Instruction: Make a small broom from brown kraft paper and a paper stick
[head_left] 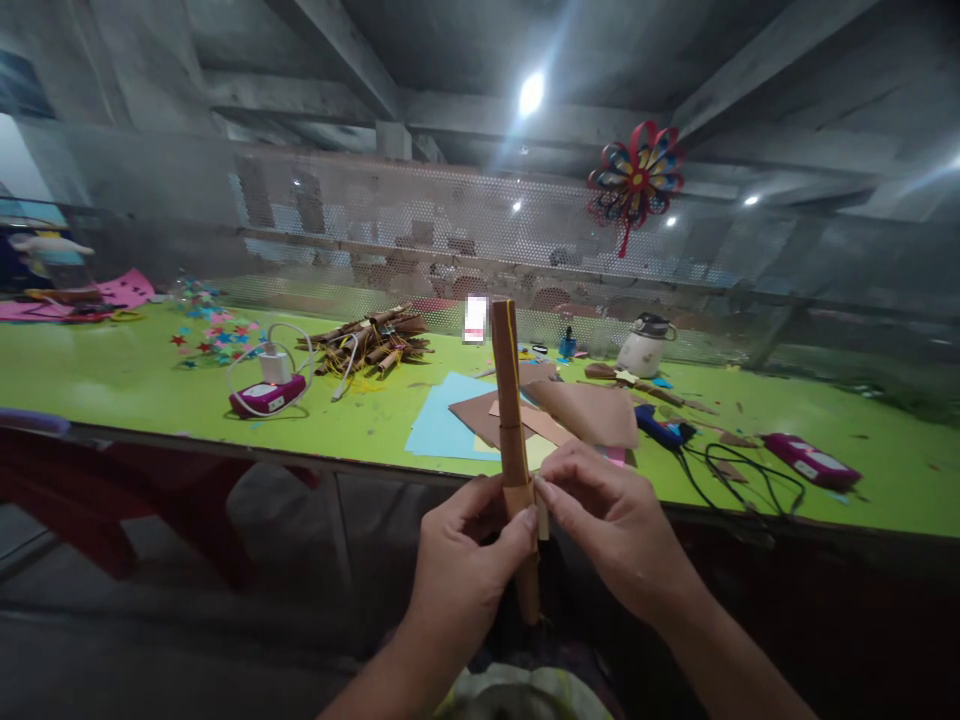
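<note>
A long brown rolled-paper tube (507, 390) stands nearly upright in front of me, with a yellow string running down its side. My left hand (472, 545) is closed around its lower part, the thumb pressing on the front. A short tan paper strip (544, 515) lies against the tube at the height of my fingers, its end hanging on the right. My right hand (600, 515) pinches this strip close to the tube with thumb and forefinger. Part of the strip is hidden by the fingers. Below the hands the tube's lower end sticks out.
On the green table (360, 420) lie blue paper (435, 415), brown paper sheets (585, 405) and a pile of brown paper rolls (375, 340). A blue glue gun (660, 428), purple power strips (810, 460), paper stars (221, 335) and a white jug (643, 345) are also there. A red chair (90, 490) stands left.
</note>
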